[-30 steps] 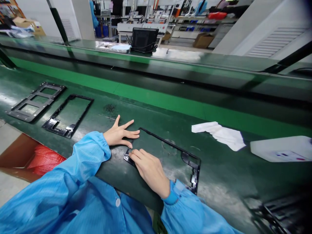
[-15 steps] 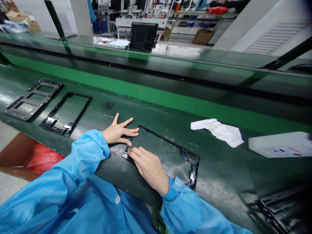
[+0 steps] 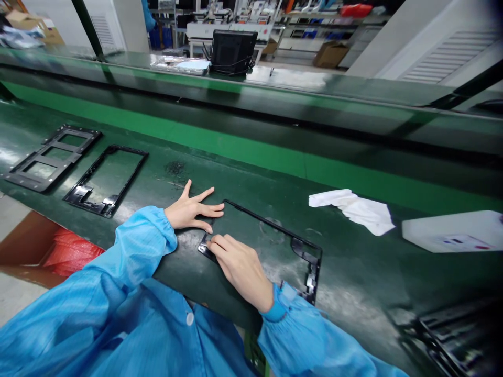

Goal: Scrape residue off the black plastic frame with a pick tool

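Observation:
A thin black rectangular frame point(image 3: 271, 224) lies flat on the green bench top in front of me. My left hand point(image 3: 192, 210) is spread out, its fingertips touching the frame's left end. Close by, my right hand point(image 3: 239, 264) has its fingers pinched together at the near left corner of that frame. Whatever sits between the right fingertips is hidden. To the left lies a similar black frame point(image 3: 135, 175), and past it a thicker black plate with three openings point(image 3: 55, 162).
Small dark scraps point(image 3: 175, 167) lie beyond my left hand. At right are a crumpled white cloth point(image 3: 367, 212) and a white plastic container point(image 3: 451, 233). Black parts point(image 3: 459, 335) are stacked at lower right. A box with red wrap point(image 3: 74, 251) stands below the bench's left edge.
The view has tilted very slightly. Both hands and the black frame stay in nearly the same place.

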The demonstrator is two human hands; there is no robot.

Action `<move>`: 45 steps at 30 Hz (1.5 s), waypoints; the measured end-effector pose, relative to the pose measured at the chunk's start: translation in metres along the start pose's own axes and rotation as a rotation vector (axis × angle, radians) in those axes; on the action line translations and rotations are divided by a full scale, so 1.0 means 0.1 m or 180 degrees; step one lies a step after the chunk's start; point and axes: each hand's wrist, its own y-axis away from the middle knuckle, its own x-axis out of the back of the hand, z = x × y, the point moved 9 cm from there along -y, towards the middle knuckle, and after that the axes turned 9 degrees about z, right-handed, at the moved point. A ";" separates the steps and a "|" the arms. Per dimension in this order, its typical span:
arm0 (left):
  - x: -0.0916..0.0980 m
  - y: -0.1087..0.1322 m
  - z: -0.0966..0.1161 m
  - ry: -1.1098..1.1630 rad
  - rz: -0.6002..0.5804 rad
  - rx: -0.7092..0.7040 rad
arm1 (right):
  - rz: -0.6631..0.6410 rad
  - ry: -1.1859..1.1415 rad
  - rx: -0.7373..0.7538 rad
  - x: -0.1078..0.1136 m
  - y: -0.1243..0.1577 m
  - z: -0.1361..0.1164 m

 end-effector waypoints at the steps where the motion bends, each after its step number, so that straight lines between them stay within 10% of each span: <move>1: 0.00 0.00 0.00 -0.0001 -0.0006 0.0009 | 0.0012 -0.0052 0.0033 0.01 0.00 -0.01; 45: 0.00 0.00 -0.01 0.0120 -0.0077 0.0081 | 0.0019 -0.0863 -0.0090 0.11 -0.03 0.05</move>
